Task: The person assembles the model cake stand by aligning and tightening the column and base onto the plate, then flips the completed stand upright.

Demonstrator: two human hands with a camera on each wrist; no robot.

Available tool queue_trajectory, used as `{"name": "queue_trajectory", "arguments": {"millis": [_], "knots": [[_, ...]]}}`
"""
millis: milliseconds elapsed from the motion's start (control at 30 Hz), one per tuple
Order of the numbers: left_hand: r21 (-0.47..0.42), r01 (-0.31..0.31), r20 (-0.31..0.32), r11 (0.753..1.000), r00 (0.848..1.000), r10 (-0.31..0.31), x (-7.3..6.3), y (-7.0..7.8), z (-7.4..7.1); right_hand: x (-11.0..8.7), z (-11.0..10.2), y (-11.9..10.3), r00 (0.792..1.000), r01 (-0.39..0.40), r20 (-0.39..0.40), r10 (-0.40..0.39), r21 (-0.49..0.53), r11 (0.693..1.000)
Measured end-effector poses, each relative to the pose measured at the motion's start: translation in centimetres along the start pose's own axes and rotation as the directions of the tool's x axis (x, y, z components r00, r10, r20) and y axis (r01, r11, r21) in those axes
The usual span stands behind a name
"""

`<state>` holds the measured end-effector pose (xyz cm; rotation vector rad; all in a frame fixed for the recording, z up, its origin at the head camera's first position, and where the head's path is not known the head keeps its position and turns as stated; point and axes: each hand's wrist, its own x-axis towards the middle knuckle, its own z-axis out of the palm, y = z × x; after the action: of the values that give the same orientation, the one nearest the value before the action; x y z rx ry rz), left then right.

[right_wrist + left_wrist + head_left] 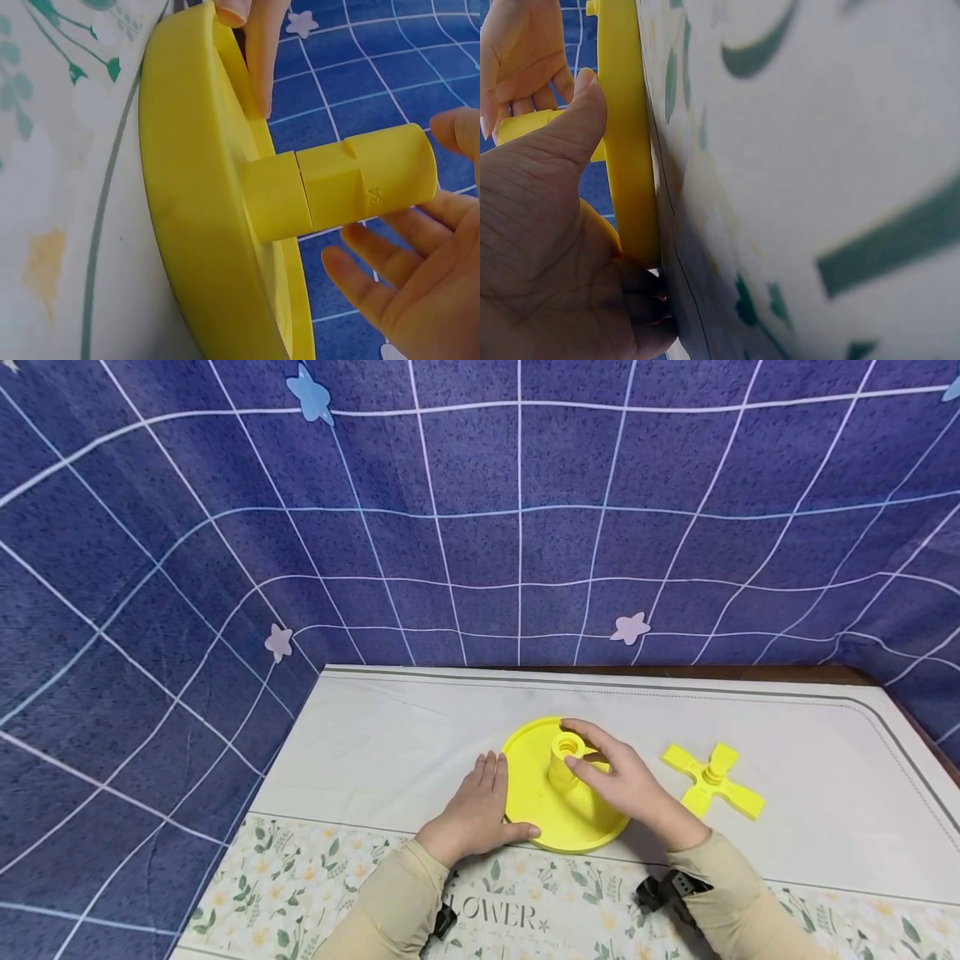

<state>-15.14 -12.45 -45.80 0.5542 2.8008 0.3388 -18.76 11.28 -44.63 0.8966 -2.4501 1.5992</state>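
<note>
Two hands are at work on one round yellow tray (573, 828), which lies on a white table cover (390, 735). Left hand (474, 814): wide, its fingers straight and close together against the tray's left side, the thumb spread away along the near rim. Right hand (618, 777): thumb and fingers curved loosely round the top of one yellow column (562, 775), which stands upright on the tray; how firmly they press cannot be told. Viewed from the right wrist, the column shows two sections, a lower section (277, 196) and an upper section (367, 180), meeting at one seam; the upper bears a small raised mark. Its open top, visible from the head, contains a ridged hole.

To the right of the tray, well apart from the left hand, lies one yellow cross-shaped piece (711, 779) with four arms and one ridged stub pointing upward at its centre.

Each forearm wears one beige sleeve, making two; two black wrist devices are also visible, one at each wrist. One printed band of flowers (555, 902) crosses the near part of the cover. Behind hangs one blue curtain (472, 460) with a pale grid; three whole stars show on it.
</note>
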Motion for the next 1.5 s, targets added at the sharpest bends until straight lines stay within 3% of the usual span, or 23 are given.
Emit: {"name": "queue_trajectory", "arguments": {"millis": [167,500,933,1133,1500], "knots": [[-0.005,0.0,0.002,1.0,1.0,0.0,0.0,0.0,0.0,0.1,-0.2,0.4,0.999,-0.004,0.046,0.003,0.021,1.0],[0.006,-0.001,0.011,1.0,1.0,0.001,0.0,0.0,-0.1,0.2,-0.2,0.7,0.998,-0.054,0.024,0.053,0.054,0.997],[-0.01,0.002,0.011,1.0,1.0,-0.002,0.0,0.0,-0.2,0.1,0.8,0.4,0.992,-0.094,-0.084,0.089,-0.06,0.994],[0.0,0.002,0.014,1.0,1.0,-0.002,0.1,-0.1,-0.1,0.0,1.4,-0.1,0.982,-0.122,-0.163,0.098,-0.149,0.981],[0.0,-0.008,-0.003,1.0,1.0,0.008,0.0,0.0,-0.1,-0.3,2.2,-0.6,0.958,-0.192,-0.253,0.135,-0.214,0.958]]}}
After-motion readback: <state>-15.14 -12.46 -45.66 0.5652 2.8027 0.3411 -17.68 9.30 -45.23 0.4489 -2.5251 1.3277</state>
